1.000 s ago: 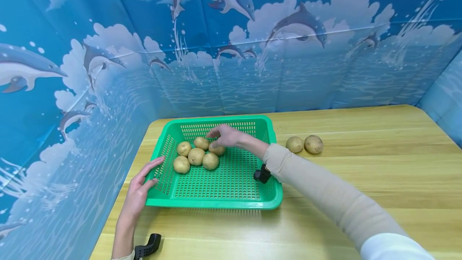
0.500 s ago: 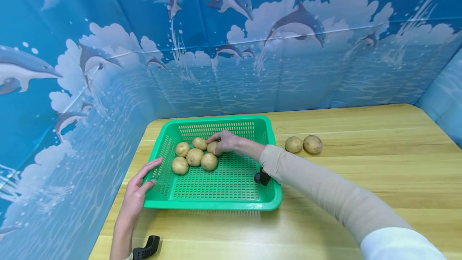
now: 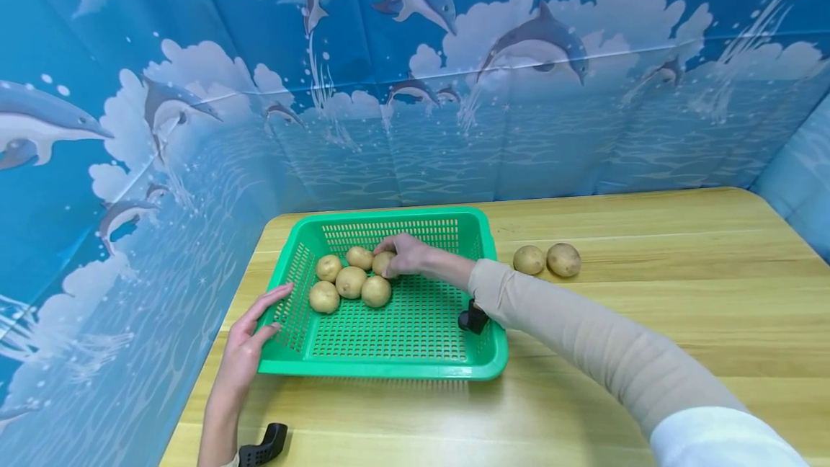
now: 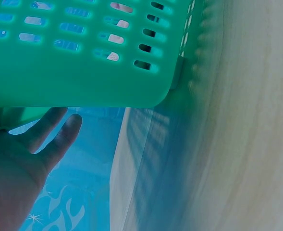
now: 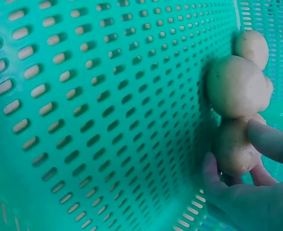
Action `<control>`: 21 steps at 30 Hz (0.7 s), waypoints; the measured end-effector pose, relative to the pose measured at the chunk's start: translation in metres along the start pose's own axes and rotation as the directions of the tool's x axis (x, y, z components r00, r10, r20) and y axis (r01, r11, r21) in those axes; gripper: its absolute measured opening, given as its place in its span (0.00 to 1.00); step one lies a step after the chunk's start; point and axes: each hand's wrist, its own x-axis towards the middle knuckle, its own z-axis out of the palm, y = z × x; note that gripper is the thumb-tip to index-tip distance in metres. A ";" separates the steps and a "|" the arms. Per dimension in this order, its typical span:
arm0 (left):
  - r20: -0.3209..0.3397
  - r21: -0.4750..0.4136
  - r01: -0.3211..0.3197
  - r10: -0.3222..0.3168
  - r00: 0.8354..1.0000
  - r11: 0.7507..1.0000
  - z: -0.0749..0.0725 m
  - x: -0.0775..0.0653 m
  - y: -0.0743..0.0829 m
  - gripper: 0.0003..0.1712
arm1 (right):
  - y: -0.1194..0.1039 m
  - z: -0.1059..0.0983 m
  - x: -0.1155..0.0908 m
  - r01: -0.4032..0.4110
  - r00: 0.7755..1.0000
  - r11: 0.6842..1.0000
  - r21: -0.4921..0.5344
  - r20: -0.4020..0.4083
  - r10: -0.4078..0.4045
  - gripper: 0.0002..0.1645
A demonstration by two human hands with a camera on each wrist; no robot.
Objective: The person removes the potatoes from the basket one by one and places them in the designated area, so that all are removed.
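Note:
A green plastic basket (image 3: 382, 367) stands on the table with several potatoes (image 3: 351, 282) grouped toward its left side. My right hand (image 3: 410, 254) reaches into it and holds a potato (image 3: 382, 263). In the right wrist view that potato (image 5: 233, 144) lies between thumb and fingers, against a larger potato (image 5: 235, 86). My left hand (image 3: 243, 348) holds the basket's left rim, with thumb and a finger over it. In the left wrist view other fingers (image 4: 62, 137) of that hand lie outside the wall, below the rim. The palm's contact is hidden.
Two more potatoes, a paler one (image 3: 529, 259) and a browner one (image 3: 563, 259), lie side by side on the wooden table (image 3: 681, 294), right of the basket. A blue dolphin-print curtain (image 3: 415, 143) stands behind the table and along its left side.
My right hand has lowered slightly and its fingers have closed round the potato at the right of the group. The left hand stays on the rim. The view has shifted slightly.

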 end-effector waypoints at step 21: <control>0.014 0.015 0.002 -0.002 1.000 1.000 0.000 -0.001 0.003 0.34 | -0.023 -0.014 -0.014 0.094 0.996 0.961 0.260 -0.014 -0.094 0.30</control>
